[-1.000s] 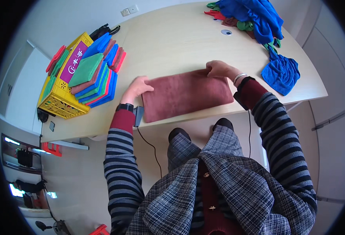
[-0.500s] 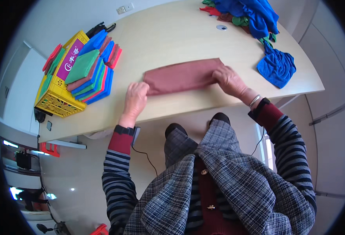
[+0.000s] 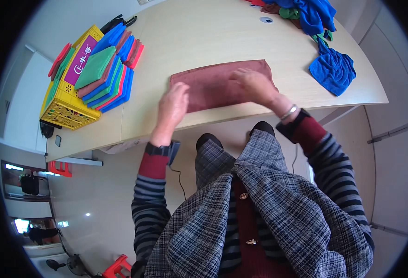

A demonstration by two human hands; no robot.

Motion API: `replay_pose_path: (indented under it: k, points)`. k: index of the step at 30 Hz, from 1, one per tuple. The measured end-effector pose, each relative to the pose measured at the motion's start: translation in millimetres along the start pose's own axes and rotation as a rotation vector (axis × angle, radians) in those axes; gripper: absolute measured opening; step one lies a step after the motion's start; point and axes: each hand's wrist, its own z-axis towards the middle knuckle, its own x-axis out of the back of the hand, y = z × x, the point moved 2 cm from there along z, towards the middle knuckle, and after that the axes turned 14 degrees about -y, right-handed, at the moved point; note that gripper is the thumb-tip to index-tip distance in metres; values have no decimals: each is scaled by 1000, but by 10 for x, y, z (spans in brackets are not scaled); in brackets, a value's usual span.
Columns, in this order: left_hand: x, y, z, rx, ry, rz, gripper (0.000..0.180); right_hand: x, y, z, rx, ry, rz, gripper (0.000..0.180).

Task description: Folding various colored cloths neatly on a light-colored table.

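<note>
1. We count two hands: one left hand and one right hand.
2. Under them we see one brown cloth.
3. We count one loose blue cloth and one heap; we cannot tell how many cloths the heap has.
4. We make out at least six cloths in the nearer folded pile; its exact number escapes us.
5. We find one yellow crate.
6. We have one table and one phone.
7. We count two red stools.
8. We see two shoes, two black wristbands and one bracelet.
</note>
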Motion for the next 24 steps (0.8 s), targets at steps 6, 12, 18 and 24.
replay_pose_path:
  k: [6,12,18,24]
  points:
    - [-724,-119,179,76,-113,150,50,-795,-476,554,-35,63,74,49]
    - [-530,-499,90,167,-172,284,58,-621,102,399,-192,-28,-227,57]
    - [-309,-647,73,417,-214,328,55,-299,774,35,-485,-24,-218,56]
    - [-427,-234,210,258,-87,524,53,-303,641,32,-507,111,-431,55]
